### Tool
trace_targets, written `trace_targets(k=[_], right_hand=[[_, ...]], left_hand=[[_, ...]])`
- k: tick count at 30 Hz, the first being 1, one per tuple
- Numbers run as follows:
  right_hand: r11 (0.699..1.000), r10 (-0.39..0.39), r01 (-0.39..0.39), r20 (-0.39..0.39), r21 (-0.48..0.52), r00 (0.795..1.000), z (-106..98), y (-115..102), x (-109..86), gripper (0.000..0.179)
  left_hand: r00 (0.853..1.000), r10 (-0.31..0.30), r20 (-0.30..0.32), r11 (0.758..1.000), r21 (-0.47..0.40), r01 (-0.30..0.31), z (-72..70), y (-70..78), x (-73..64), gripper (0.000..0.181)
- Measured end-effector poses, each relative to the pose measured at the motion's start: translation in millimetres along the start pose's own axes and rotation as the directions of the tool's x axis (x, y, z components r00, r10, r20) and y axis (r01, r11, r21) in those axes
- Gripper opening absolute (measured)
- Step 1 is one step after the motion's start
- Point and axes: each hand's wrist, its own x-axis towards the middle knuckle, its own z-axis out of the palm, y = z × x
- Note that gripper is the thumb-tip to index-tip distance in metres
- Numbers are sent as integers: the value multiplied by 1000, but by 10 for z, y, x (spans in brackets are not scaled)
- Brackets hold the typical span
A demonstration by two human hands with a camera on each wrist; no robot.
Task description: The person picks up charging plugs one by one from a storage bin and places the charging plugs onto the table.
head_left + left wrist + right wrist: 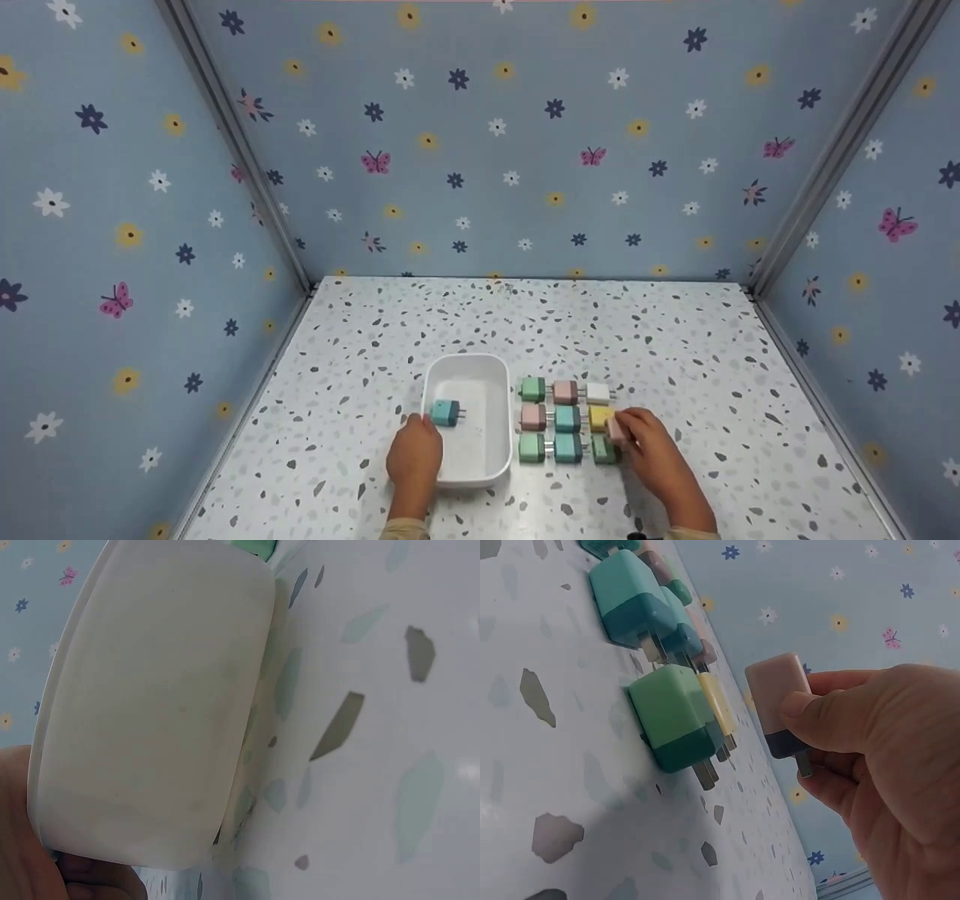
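My right hand (658,459) pinches a pink charger plug (616,430) between thumb and fingers. In the right wrist view the pink charger plug (774,694) is held above the table, its dark end and metal prongs pointing down. Just beside it stand a green charger plug (604,450) and a yellow charger plug (601,417). My left hand (417,454) grips the left rim of a white plastic container (504,420). Inside that container lies a teal charger plug (445,412). The left wrist view shows mostly the outer wall of the container (154,705).
Right of the container several charger plugs stand in rows, among them a white one (598,393), a pink one (533,416) and a teal one (567,448). The speckled table (360,337) is enclosed by flowered blue walls (480,150).
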Motion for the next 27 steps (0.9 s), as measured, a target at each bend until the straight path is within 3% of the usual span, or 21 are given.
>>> trace_targets(k=[10,27], right_hand=[[999,12,-13,-33,-29,999,-69,176,-77,46],[987,153,-151,49,-57,987,-124,348,-114,47]], left_hand=[[1000,21,-11,1000,-12,-21,11,-9,8,38],[1000,-5,-3,1000,-12,5,1,0,2,41]])
